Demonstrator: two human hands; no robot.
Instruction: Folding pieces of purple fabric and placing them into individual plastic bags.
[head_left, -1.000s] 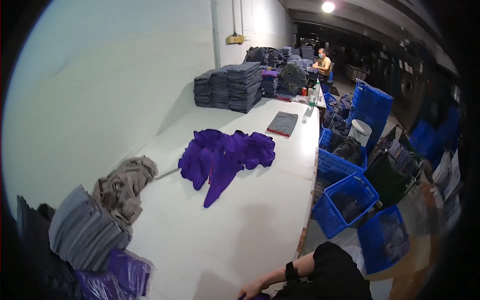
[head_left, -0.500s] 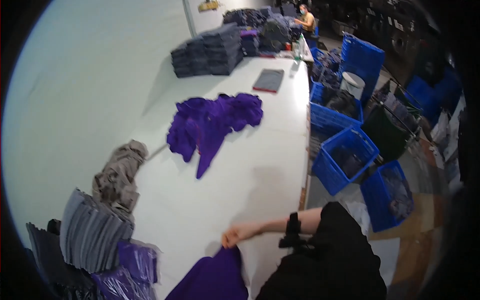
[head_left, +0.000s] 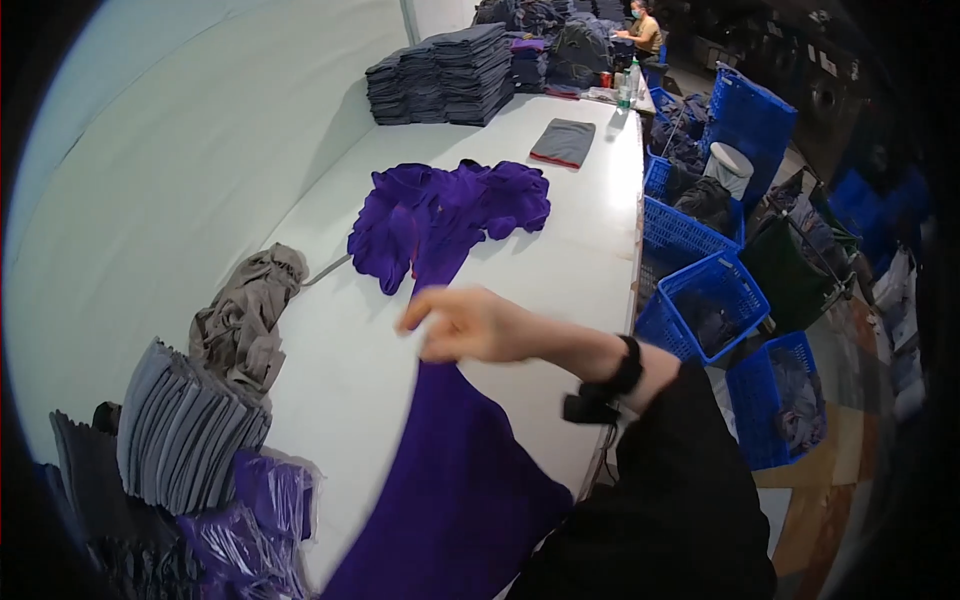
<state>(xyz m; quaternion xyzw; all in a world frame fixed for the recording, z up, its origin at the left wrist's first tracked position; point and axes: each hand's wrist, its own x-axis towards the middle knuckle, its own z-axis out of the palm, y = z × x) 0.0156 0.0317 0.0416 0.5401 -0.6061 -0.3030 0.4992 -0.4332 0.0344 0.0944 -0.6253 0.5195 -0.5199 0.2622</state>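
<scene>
My right hand is raised over the middle of the white table. Its fingers are curled, with a gap showing between forefinger and thumb, and motion blurs them a little. A dark purple cloth narrows to a peak right under this hand and widens toward the lower edge, so it looks drawn up by the grip; the exact hold is hidden. Just beyond, a crumpled heap of purple cloth lies on the table, its tail running down behind my fingers. My left hand is out of view.
At the left stand folded grey cloths, plastic-wrapped purple packs and a crumpled beige cloth. Dark folded stacks and a single grey folded piece lie farther back. Blue crates line the right; a person sits beyond.
My right hand has moved forward and up from near the lower edge toward the purple heap. The purple cloth under it now reaches farther up the table. The view has shifted slightly.
</scene>
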